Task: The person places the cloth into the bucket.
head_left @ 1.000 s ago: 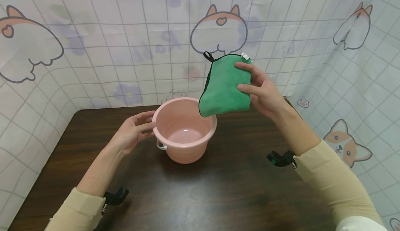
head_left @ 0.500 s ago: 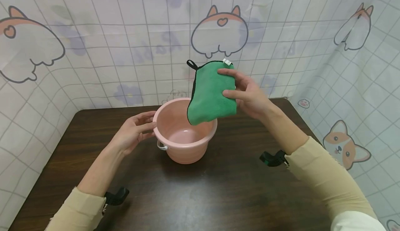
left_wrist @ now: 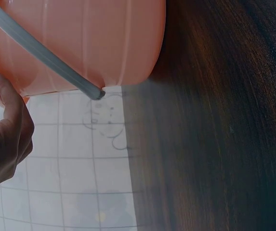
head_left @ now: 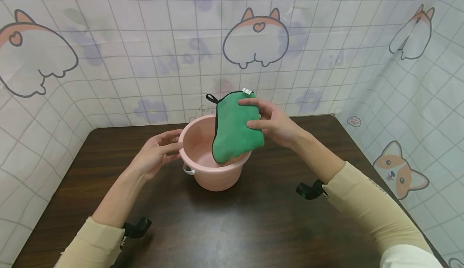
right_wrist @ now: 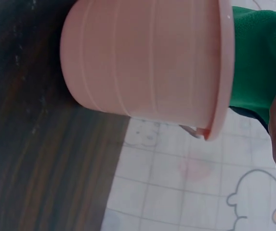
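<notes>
A pink bucket (head_left: 216, 178) stands upright on the dark wooden table (head_left: 253, 227). At its left rim is my left hand (head_left: 155, 154), thumb and fingers holding the edge. My right hand (head_left: 277, 123) pinches a green cloth (head_left: 233, 125) with black edging, a black loop and a white tag. The cloth hangs over the bucket's mouth, and its lower end overlaps the opening in the head view. From the right wrist view, the cloth (right_wrist: 253, 57) shows just beyond the bucket's rim. A grey-white handle (left_wrist: 46, 50) hangs down the bucket's side in the left wrist view.
Behind the table and along both sides hangs a white grid-patterned curtain (head_left: 145, 66) printed with cartoon corgis. Both forearms wear beige sleeves with small black devices (head_left: 309, 190) strapped at the wrists.
My right hand has carried the green cloth left and down, from above the bucket's right side to over its opening. The left hand and the bucket have stayed put.
</notes>
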Available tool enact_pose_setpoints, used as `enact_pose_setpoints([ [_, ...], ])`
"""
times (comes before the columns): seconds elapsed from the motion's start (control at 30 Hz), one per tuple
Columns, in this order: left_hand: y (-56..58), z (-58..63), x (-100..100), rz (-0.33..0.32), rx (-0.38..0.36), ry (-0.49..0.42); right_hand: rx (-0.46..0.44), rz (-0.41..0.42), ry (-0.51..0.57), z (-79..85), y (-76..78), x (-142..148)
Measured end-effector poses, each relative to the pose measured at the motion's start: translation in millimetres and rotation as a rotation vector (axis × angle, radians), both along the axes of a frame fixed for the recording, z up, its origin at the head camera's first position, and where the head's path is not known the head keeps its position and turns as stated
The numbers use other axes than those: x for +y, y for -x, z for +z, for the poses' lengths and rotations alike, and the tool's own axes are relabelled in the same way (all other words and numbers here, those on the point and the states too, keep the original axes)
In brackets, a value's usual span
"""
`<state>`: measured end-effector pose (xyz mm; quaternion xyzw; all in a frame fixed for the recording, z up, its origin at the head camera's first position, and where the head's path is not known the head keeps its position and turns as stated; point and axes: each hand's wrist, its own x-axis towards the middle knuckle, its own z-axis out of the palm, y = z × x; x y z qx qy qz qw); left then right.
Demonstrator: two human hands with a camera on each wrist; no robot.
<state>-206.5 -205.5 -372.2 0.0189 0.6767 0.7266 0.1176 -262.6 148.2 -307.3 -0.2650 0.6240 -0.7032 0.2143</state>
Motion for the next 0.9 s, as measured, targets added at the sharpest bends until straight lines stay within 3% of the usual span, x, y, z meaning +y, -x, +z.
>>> enact_pose_setpoints([
  [0.4,1.0,-0.6,0.1,0.001,0.002,-0.007,-0.024,0.071,-0.017,-17.0,2.1,-8.7],
  [0.9,0.6,-1.1,-0.9,-0.006,0.009,0.024,-0.063,0.099,-0.127,-20.9,7.1,-23.3],
])
